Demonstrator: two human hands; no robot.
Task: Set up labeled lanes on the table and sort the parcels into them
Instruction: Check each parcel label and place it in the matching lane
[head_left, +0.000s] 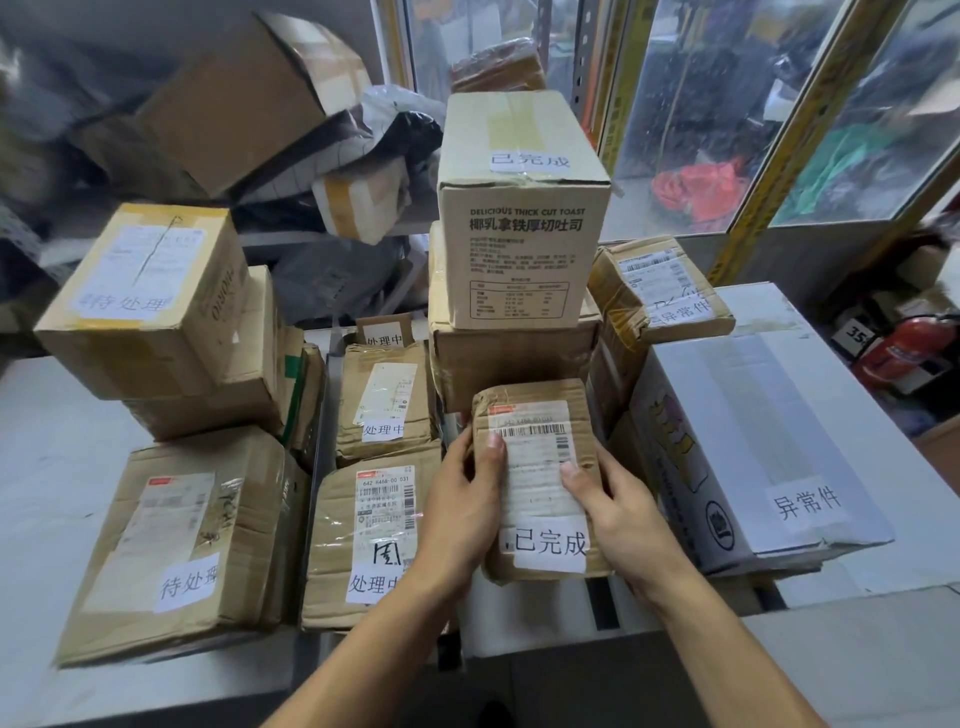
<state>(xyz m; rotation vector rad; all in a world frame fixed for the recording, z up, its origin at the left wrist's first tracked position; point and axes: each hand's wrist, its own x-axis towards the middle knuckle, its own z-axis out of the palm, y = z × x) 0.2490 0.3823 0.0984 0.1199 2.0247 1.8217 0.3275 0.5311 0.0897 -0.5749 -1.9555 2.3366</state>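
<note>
While parcels sit in four labeled rows on the tabletop, both hands grip a small brown parcel tagged 已完成.

From left: stacked boxes tagged 待处理, a row tagged 处理中, then the held parcel, left hand and right hand curled around its sides, in front of a toast carton, and a white box tagged 异常件.

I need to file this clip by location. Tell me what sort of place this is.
Probably a parcel pickup or courier sorting station. Taped cartons with shipping labels, like the small parcel held in both hands, stand in rows marked by handwritten status slips, and more parcels are heaped behind.
</note>
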